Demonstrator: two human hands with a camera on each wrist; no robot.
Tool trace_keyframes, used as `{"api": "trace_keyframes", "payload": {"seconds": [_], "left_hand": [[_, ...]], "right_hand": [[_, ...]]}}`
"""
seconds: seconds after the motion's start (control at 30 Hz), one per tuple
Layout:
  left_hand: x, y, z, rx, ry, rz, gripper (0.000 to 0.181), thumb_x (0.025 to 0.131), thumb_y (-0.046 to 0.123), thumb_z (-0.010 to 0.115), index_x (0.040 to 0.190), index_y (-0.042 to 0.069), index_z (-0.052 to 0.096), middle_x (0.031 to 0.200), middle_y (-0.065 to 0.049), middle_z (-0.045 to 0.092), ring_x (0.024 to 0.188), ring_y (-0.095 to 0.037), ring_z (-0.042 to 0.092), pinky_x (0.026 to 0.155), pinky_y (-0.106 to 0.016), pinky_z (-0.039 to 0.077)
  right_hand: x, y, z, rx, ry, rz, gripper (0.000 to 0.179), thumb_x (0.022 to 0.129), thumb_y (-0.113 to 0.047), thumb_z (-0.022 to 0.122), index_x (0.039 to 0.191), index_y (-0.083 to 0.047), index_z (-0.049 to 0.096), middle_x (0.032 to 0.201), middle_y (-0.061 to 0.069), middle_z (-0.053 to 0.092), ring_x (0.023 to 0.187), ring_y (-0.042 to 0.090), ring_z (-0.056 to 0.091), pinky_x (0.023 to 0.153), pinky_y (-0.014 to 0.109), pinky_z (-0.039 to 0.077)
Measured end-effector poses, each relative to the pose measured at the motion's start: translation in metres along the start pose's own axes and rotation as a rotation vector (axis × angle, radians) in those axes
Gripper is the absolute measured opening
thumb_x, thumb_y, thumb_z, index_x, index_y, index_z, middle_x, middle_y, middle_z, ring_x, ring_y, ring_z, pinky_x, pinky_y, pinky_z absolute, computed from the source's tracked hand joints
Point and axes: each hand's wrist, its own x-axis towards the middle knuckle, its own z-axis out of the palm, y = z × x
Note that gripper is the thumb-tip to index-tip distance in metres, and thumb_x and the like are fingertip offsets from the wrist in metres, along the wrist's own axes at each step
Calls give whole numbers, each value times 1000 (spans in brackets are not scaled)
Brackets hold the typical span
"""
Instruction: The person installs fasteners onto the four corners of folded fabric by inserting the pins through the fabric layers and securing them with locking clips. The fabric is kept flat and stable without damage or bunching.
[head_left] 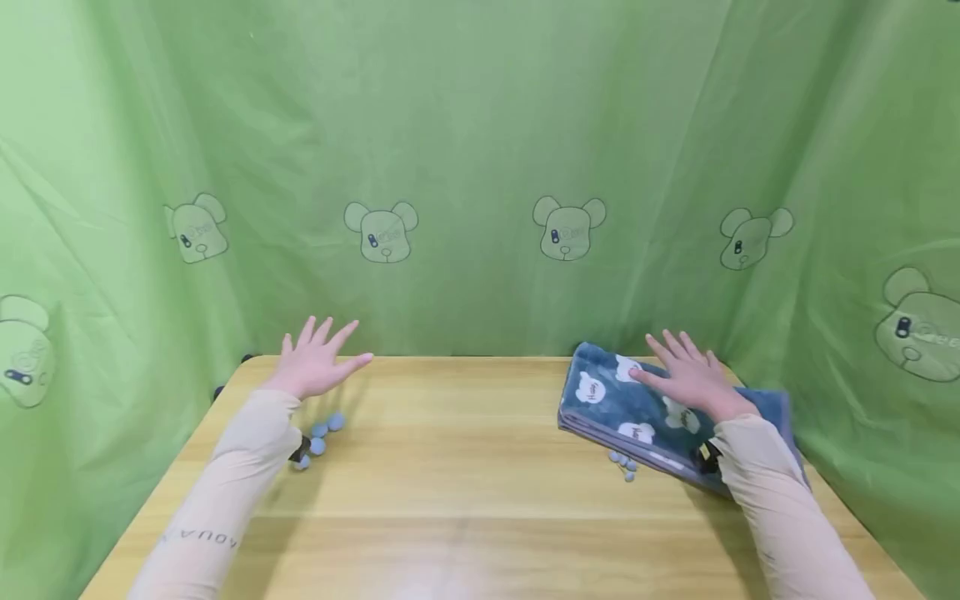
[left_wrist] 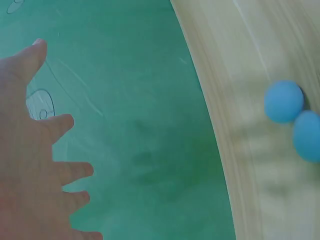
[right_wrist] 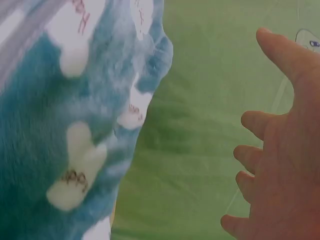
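Note:
My left hand (head_left: 313,367) is held up over the far left of the table with its fingers spread, holding nothing. Beneath that wrist lie several blue balls (head_left: 318,446), two of which (left_wrist: 284,101) show at the right of the left wrist view. On the right, my right hand (head_left: 693,382) hovers with fingers spread over a folded teal towel (head_left: 600,408) with white bear shapes and a grey edge. In the right wrist view the towel (right_wrist: 30,130) fills the left side, apart from the hand (right_wrist: 295,165). A cluster of small blue balls (head_left: 628,476) lies at the towel's front edge.
The wooden table (head_left: 450,483) reaches back to a green curtain (head_left: 465,300) printed with bear heads, which also hangs along both sides. Dark table-corner pieces (head_left: 218,392) show at the far left edge.

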Motion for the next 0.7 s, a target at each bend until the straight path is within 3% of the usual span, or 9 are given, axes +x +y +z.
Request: {"api": "trace_keyframes", "payload": {"seconds": [0.2,0.3,0.4,0.53,0.7], "left_hand": [[15,21,1,23,99,97,79,91,70,43,152,21,31,156,-17,33,145,-41,26,113,-68,19],[25,38,2,15,165,175,74,92,62,50,147,15,41,149,-15,45,138,-37,40,110,-61,32],[36,59,5,3,201,233,69,93,58,54,144,13,46,145,-14,51,133,-36,47,109,-56,37],[52,89,15,-7,202,283,65,93,56,54,142,14,48,143,-11,53,131,-34,49,109,-53,38],[73,133,28,-32,142,331,65,93,57,53,144,16,46,146,-11,50,132,-32,48,110,-50,38]], "right_hand": [[-4,20,-8,4,37,20,91,94,-66,41,156,-6,11,157,33,6,143,57,-1,106,77,0],[-4,36,-16,13,29,34,90,95,-63,42,154,-1,12,153,38,11,138,62,5,104,78,6],[-4,55,-17,25,10,53,93,95,-63,43,152,4,14,149,42,16,134,65,12,103,78,13],[-7,86,-10,48,5,66,95,94,-61,47,148,12,17,145,45,22,129,64,23,102,75,22],[-17,122,-2,26,19,107,89,96,-53,50,143,18,22,139,48,25,122,66,28,96,77,28]]}}
